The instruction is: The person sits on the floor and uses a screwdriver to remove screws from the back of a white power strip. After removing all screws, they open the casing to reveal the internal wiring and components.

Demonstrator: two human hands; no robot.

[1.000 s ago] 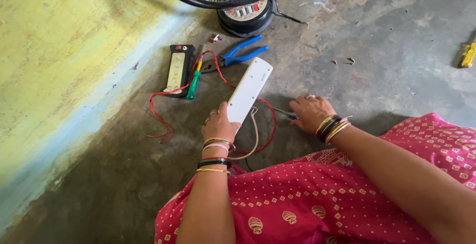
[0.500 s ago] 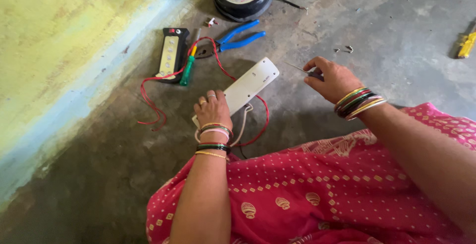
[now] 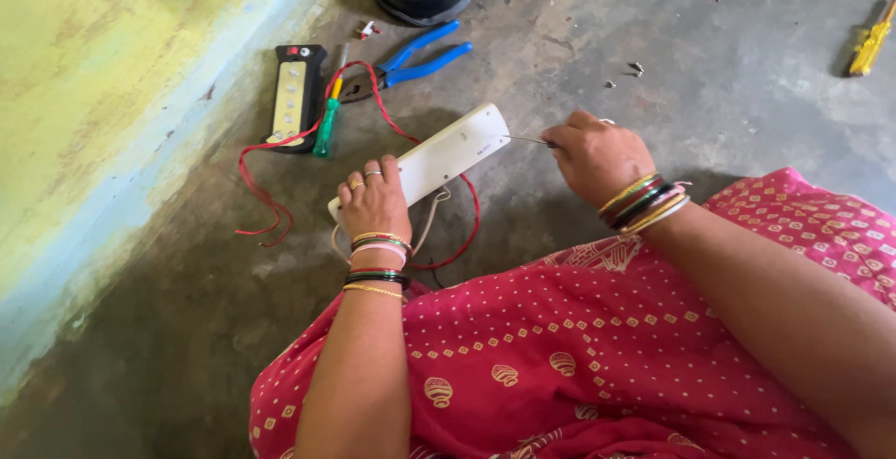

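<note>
My left hand (image 3: pixel 373 200) holds down the near end of the white strip (image 3: pixel 448 156) on the floor (image 3: pixel 728 76). My right hand (image 3: pixel 595 153) is closed on a thin tool, its tip at the strip's far end. I judge the strip not opened yet; pliers (image 3: pixel 411 62) and green tester (image 3: pixel 326 128) lie beside

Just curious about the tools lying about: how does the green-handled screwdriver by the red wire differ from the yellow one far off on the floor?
The green-handled screwdriver lies beside the black power strip, against the red wire; the yellow-handled screwdriver lies alone near the top right corner. Green sits left of both hands, yellow beyond the right hand. Both rest flat on the concrete floor, untouched.
</note>
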